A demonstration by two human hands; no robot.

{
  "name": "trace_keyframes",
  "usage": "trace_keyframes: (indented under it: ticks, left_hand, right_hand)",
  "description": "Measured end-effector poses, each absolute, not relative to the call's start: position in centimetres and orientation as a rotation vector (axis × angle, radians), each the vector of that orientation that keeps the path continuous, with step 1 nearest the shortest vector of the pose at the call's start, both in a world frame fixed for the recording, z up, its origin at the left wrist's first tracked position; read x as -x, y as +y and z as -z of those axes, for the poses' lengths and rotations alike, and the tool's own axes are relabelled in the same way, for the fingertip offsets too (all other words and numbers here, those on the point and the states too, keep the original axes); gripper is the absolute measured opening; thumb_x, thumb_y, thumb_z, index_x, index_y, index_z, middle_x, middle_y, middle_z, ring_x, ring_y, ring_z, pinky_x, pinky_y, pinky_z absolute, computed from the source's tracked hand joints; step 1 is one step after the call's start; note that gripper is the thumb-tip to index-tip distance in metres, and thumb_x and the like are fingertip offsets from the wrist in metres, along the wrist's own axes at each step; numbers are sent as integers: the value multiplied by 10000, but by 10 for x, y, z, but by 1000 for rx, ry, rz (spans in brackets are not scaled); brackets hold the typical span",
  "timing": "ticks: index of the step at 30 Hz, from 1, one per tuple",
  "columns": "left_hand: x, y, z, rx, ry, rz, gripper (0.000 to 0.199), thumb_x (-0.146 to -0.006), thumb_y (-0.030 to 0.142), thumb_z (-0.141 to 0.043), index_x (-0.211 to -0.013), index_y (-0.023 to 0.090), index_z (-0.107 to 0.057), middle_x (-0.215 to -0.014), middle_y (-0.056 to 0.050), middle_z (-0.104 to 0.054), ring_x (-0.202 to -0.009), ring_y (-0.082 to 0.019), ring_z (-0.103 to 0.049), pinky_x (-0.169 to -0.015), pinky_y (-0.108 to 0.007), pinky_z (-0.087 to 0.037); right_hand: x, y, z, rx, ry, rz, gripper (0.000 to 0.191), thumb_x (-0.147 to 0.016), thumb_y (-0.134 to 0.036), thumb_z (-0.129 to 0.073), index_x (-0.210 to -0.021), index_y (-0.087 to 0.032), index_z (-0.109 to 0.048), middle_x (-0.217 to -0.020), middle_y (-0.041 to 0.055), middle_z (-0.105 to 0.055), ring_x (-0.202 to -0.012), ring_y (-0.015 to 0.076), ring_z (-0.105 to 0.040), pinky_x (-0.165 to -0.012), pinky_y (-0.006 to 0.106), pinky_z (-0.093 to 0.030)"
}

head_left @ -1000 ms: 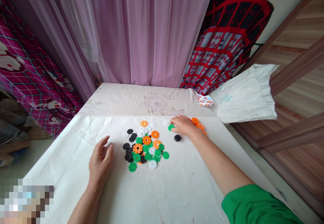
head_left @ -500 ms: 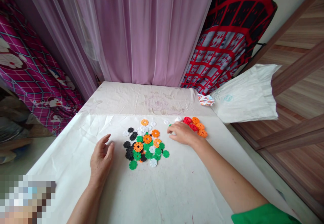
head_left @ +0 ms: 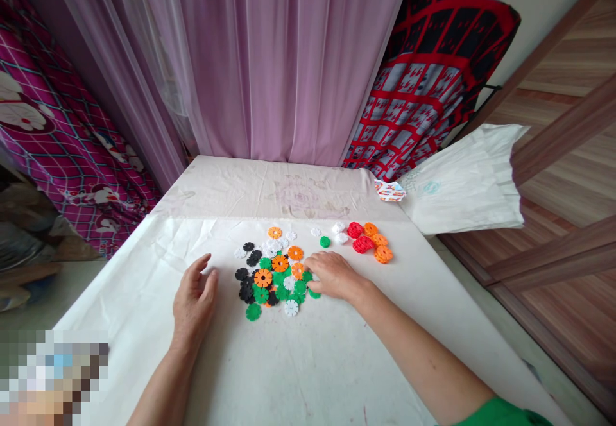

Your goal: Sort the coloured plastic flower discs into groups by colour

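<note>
A mixed pile of flat, notched snowflake discs in black, white, green and orange [head_left: 263, 278] lies at mid-table. At the pile's right edge is my right hand [head_left: 334, 275], its thumb and fingers apart around some green discs [head_left: 307, 278], partly hiding them. No disc shows lifted in it. My left hand [head_left: 195, 294] rests open on the cloth left of the pile, touching no disc. Beyond my right hand are small groups: white discs [head_left: 341, 238], a green disc [head_left: 325, 242], red discs [head_left: 363, 244] and orange discs [head_left: 384, 254].
A white cloth [head_left: 269, 374] covers the table. At its far right stand a small patterned paper box [head_left: 390, 190] and a crumpled white bag [head_left: 469, 185]. Purple curtains [head_left: 289, 60] hang behind the far edge. A blurred patch [head_left: 52, 378] covers the lower left.
My right hand has moved from the sorted groups back toward me and left, to the pile's right edge. The single green disc by the white ones now shows fully. My left hand stays put.
</note>
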State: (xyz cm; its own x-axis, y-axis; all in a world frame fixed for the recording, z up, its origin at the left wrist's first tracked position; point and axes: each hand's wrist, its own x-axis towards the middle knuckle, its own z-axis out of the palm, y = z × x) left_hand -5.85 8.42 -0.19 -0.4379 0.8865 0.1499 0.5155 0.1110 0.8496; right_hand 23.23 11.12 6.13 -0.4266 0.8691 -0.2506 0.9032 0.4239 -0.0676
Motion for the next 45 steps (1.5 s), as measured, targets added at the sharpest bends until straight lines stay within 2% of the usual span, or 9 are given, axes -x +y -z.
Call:
trace_keyframes:
  ticks: [5,9,22,28,30,35,37,41,45]
  left_hand:
    - [58,84,1,-1355,2005,-1279,507,-771,535,-535,-1178,249,-629,-1119,-66,-662,-867,-189,-611,-774,-332,-514]
    - [58,84,1,-1353,2013,-1256,508,-771,523,-535,-1189,249,-623,-1122,-68,-661,-893,-197,-612,-787,-338,-513]
    - [57,83,0,-1336,2019,-1255,517,-761,537,-541,-1186,257,-625,-1134,-62,-660,-888,-195,-600,-816,-348,-507]
    - [57,83,-1,-1333,2007,-1246,524,-765,534,-539,-1202,254,-614,-1151,-66,-650,-890,-193,-601,-814,-347,-511]
    - [57,84,-1,-1332,2007,-1257,516,-761,532,-539,-1187,254,-621,-1141,-65,-653,-889,-193,-602,-814,-346,-510]
    - [56,84,-2,-1340,2004,-1253,509,-767,523,-534,-1188,250,-622,-1145,-67,-654,-879,-192,-604,-823,-352,-507]
    - [57,84,-2,-1353,2002,-1249,506,-774,517,-534,-1194,250,-619,-1146,-66,-655,-875,-190,-606,-829,-354,-504]
    - [58,84,0,-1378,2003,-1252,497,-783,518,-531,-1193,250,-617,-1145,-64,-654,-864,-185,-607,-832,-351,-504]
    - [58,84,1,-1383,2003,-1267,493,-782,523,-530,-1183,253,-622,-1138,-63,-656,-863,-186,-611,-818,-344,-508]
  right_hand:
    - [-256,132,-75,-1760,2479,181,220,-811,-286,-606,-1016,-225,-658,-1065,49,-702,-1007,206,-617,-777,276,-397]
    - [-274,155,-89,-1875,2310,89,248,-805,-248,-586,-1037,-213,-666,-1098,70,-701,-1038,215,-617,-795,280,-403]
    - [-275,173,-80,-1837,2243,55,230,-802,-268,-581,-1005,-248,-688,-1080,56,-718,-1016,209,-635,-754,276,-423]
    - [-281,174,-80,-1869,2293,125,310,-809,-285,-606,-1112,-242,-657,-1145,57,-696,-1063,211,-614,-808,279,-419]
    - [-282,170,-83,-1902,2322,124,289,-827,-254,-581,-1104,-238,-658,-1133,50,-699,-1063,200,-611,-813,270,-409]
    - [-273,136,-81,-1850,2453,250,199,-851,-197,-519,-939,-238,-693,-1026,19,-719,-991,174,-628,-788,256,-394]
    - [-266,115,-75,-1775,2493,394,179,-835,-251,-565,-965,-246,-689,-1023,14,-716,-955,175,-635,-764,254,-394]
    - [-254,81,-57,-1715,2495,537,303,-771,-317,-650,-1067,-252,-650,-1072,29,-677,-949,189,-628,-749,255,-393]
    - [-246,67,-45,-1798,2439,526,197,-820,-274,-592,-1007,-235,-637,-1060,30,-646,-958,178,-621,-732,250,-382]
